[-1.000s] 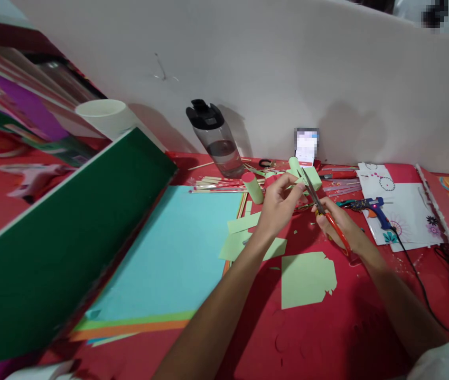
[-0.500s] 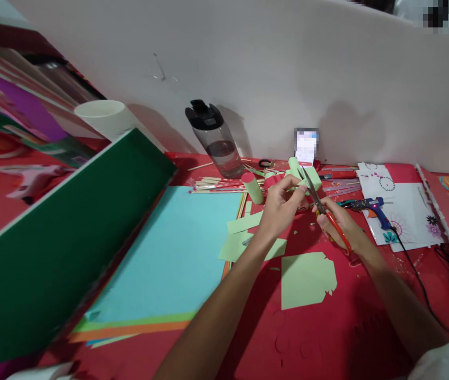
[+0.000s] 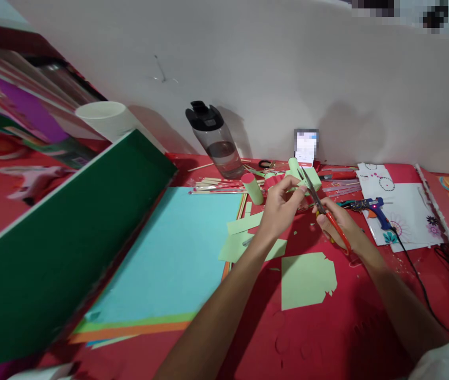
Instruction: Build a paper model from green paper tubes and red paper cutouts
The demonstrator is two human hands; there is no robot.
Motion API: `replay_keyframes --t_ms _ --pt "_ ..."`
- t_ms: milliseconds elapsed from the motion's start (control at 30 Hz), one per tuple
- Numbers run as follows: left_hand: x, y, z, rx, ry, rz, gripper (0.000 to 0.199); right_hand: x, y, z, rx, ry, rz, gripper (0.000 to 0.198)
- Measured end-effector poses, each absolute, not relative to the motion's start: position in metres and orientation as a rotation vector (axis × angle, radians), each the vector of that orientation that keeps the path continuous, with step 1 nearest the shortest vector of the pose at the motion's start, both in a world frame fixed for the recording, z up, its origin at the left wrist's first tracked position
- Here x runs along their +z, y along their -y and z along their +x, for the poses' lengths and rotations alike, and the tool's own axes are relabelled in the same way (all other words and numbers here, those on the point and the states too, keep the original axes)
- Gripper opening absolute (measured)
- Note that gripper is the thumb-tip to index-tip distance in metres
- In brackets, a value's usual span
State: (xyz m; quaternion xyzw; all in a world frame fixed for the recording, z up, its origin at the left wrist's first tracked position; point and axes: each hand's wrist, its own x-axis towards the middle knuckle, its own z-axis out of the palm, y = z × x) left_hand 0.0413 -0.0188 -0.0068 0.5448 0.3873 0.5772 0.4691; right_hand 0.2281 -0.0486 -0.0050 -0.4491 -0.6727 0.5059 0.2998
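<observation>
My right hand [image 3: 342,221] grips a pair of scissors [image 3: 315,197] with red-orange handles, the blades pointing up and left. At the blades, my left hand [image 3: 280,203] pinches a small bit of light green paper [image 3: 302,183], mostly hidden by the fingers. Behind the blades are a green paper roll [image 3: 294,165] and a green box-like piece [image 3: 315,178]. A green tube with a red top [image 3: 253,191] stands left of my left hand. Below the hands lies a green sheet [image 3: 307,281] with a jagged cut edge; green strips [image 3: 244,224] lie beside my left wrist.
A water bottle [image 3: 218,142] and a lit phone [image 3: 306,146] stand by the white wall. Blue paper [image 3: 172,248] tops a stack at left, beside a dark green panel [image 3: 69,237]. At right are a blue glue gun [image 3: 379,210], its black cord [image 3: 418,285] and patterned white paper [image 3: 410,206].
</observation>
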Motion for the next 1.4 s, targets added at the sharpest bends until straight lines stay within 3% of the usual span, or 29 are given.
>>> replay_keyframes --t_ms 900,1400 --pt "-0.0075 0.0188 0.0412 1.376 -0.949 1.297 0.019 -0.0054 0.0495 0.2263 1.364 1.749 -1.205 0.045" --pt "-0.0072 0.0188 0.0406 1.307 -0.919 1.354 0.032 -0.0008 0.0491 0.2272 1.365 1.767 -1.225 0.047"
